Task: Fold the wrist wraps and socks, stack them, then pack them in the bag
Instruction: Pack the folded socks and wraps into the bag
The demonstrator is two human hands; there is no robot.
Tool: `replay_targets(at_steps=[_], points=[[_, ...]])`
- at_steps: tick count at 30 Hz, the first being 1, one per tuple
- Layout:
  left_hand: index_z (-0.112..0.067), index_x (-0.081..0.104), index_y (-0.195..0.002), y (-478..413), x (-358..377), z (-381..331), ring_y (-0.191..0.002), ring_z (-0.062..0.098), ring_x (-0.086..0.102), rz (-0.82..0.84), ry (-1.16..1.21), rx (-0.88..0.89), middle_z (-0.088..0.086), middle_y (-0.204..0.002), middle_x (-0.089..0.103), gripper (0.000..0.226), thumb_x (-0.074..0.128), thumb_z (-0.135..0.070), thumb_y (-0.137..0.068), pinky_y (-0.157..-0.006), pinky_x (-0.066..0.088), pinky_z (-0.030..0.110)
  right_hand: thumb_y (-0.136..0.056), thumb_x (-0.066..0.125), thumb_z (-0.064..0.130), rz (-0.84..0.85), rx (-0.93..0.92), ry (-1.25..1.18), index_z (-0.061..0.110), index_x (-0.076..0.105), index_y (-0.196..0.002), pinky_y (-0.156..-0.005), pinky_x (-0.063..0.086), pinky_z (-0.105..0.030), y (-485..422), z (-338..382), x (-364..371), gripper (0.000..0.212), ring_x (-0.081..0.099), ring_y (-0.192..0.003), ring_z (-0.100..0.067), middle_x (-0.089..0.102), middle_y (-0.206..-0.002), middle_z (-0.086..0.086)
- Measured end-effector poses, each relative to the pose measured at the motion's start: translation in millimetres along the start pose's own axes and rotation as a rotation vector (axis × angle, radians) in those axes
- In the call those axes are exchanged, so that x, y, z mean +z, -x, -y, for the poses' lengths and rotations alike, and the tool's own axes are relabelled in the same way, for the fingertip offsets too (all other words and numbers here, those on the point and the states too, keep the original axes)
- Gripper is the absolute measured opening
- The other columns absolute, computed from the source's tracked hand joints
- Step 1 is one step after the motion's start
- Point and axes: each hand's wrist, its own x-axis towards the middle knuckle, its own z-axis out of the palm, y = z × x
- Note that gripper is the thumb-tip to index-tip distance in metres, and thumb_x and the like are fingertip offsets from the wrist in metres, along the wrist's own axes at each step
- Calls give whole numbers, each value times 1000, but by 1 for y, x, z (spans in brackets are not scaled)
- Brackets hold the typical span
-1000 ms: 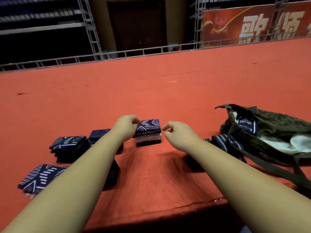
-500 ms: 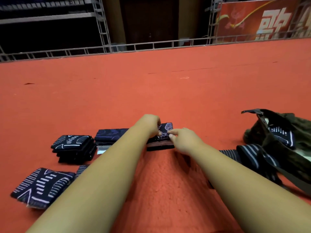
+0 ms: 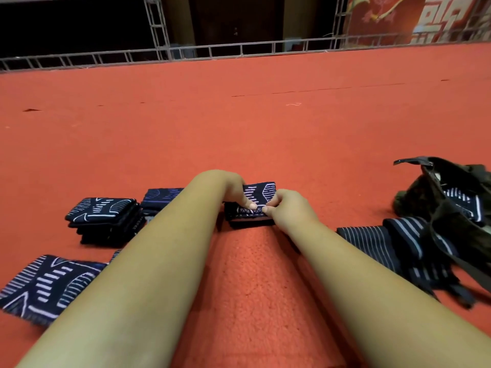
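Observation:
A small stack of folded dark patterned socks (image 3: 261, 195) lies on the red carpet in the middle. My left hand (image 3: 235, 191) and my right hand (image 3: 285, 207) both pinch the near edge of the top piece of that stack. Another folded stack (image 3: 103, 216) sits to the left, one more (image 3: 159, 196) lies behind my left forearm, and a single folded piece (image 3: 45, 286) lies at the near left. Striped wrist wraps (image 3: 377, 239) lie at the right beside the open camouflage bag (image 3: 451, 192), which holds a patterned piece (image 3: 463, 201).
The red carpet (image 3: 265, 128) stretches far ahead. A metal truss railing (image 3: 239, 50) bounds its far edge, with a red banner (image 3: 414, 19) beyond at the upper right. A bag strap (image 3: 451, 251) runs over the wraps.
Both hands came together onto the middle stack and now pinch its top piece. The view shifted, so the bag sits further right.

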Motion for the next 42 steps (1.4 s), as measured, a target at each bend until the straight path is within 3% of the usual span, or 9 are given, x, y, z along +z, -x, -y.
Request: replay_targets(at_steps=[8,13,18,22,25,28,33,36,42], points=[[-22,71,-111,22,19,1,-98,24,73,-104,184,35,-1,-104,77,58,91,-59,-71,-99,57,45,-87,82,35,-40,3,-113,29,66,-78,-83,57,-39,20,-8,2,19,71,-89,-22,70,-82,12],[-15,69,-104,49,51,-2,-92,26,71,-278,400,36,6,-100,75,54,94,-51,-73,-81,56,37,-94,71,38,-113,-13,-171,36,72,-95,-87,52,-31,54,-5,3,3,70,-105,-18,76,-103,14],[-11,76,-88,83,62,-4,-69,18,67,-376,753,144,2,-81,78,43,95,-44,-71,-66,47,32,-87,74,60,-97,115,-395,18,60,-106,-81,46,-34,74,14,-20,48,65,-99,-25,67,-104,0],[-10,80,-101,136,41,-24,-78,14,73,-353,1072,358,8,-96,82,19,86,-23,-88,-71,52,27,-68,63,91,22,152,-591,6,72,-107,-90,57,-42,82,29,-56,94,72,-94,-28,75,-104,-14],[-12,78,-111,162,23,-42,-89,16,75,-310,1118,456,7,-104,82,25,78,-32,-96,-80,54,29,-90,69,68,94,71,-750,15,77,-114,-97,53,-43,91,41,-91,58,76,-106,-28,82,-107,-6],[-12,75,-117,171,17,-59,-97,24,74,-251,1212,519,13,-111,80,25,70,-32,-101,-85,56,35,-93,71,58,91,-12,-762,22,76,-106,-94,49,-42,101,46,-121,38,77,-105,-25,82,-99,6],[0,61,-133,177,15,-89,-98,35,71,-212,1400,545,26,-118,73,59,76,-25,-81,-81,55,42,-91,68,66,34,-57,-672,32,74,-113,-88,50,-38,125,39,-164,40,69,-112,-27,75,-118,4],[2,63,-130,177,20,-113,-93,31,72,-216,1422,581,19,-107,74,60,75,-26,-78,-78,56,40,-87,69,71,33,-34,-685,37,72,-117,-88,49,-40,133,23,-182,45,67,-114,-29,71,-125,5],[1,66,-131,174,29,-180,-96,31,73,-213,1449,657,20,-112,76,56,77,-30,-86,-81,60,41,-68,82,73,29,43,-844,23,79,-115,-102,54,-51,144,-18,-218,69,78,-103,-28,83,-105,1]])
